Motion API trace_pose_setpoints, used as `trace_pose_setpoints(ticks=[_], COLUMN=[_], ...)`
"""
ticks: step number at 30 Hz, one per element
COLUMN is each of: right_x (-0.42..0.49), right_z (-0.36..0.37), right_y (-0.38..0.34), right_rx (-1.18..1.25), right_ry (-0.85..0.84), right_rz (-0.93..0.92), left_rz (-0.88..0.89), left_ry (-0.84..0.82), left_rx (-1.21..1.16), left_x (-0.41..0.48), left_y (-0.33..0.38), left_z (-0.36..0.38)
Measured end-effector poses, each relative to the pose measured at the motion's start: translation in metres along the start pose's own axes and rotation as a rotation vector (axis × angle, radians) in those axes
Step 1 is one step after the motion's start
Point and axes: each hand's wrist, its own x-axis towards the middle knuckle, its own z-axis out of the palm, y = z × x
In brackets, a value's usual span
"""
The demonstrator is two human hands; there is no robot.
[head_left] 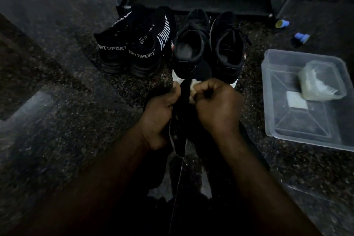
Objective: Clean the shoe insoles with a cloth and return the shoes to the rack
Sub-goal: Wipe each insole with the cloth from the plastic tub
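Observation:
My left hand (160,113) grips a black insole (186,90) that stands up between both hands. My right hand (214,105) pinches a small pale cloth (193,88) against the insole's upper part. A second dark insole (153,94) lies under my left hand. Just beyond stand two pairs of shoes: black sneakers with white stripes and SPORT lettering (134,44) on the left, black lace-up sneakers with white soles (208,44) on the right. The black shoe rack (201,2) is behind them.
A clear plastic tub (287,132) sits on the dark speckled floor at the right, holding a small clear container (321,82) and a white square (297,99). Two small blue items (282,23) (301,37) lie near the rack's right leg.

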Motion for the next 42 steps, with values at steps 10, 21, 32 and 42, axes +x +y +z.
trace_pose_setpoints(ticks=[10, 21, 32, 42], right_x=[-0.006, -0.023, -0.001, -0.007], right_z=[0.008, 0.018, 0.001, 0.007], right_y=[-0.004, -0.024, -0.002, -0.001], right_rx=[-0.063, 0.066, 0.011, -0.049], right_ry=[-0.038, -0.2, 0.028, 0.04], right_rz=[-0.095, -0.109, 0.081, 0.022], left_rz=[0.024, -0.008, 0.019, 0.001], left_ry=[-0.04, 0.031, -0.022, 0.006], left_rx=[-0.012, 0.018, -0.011, -0.026], left_x=[0.001, -0.004, -0.004, -0.003], left_y=[0.01, 0.019, 0.006, 0.007], left_z=[-0.004, -0.009, 0.004, 0.001])
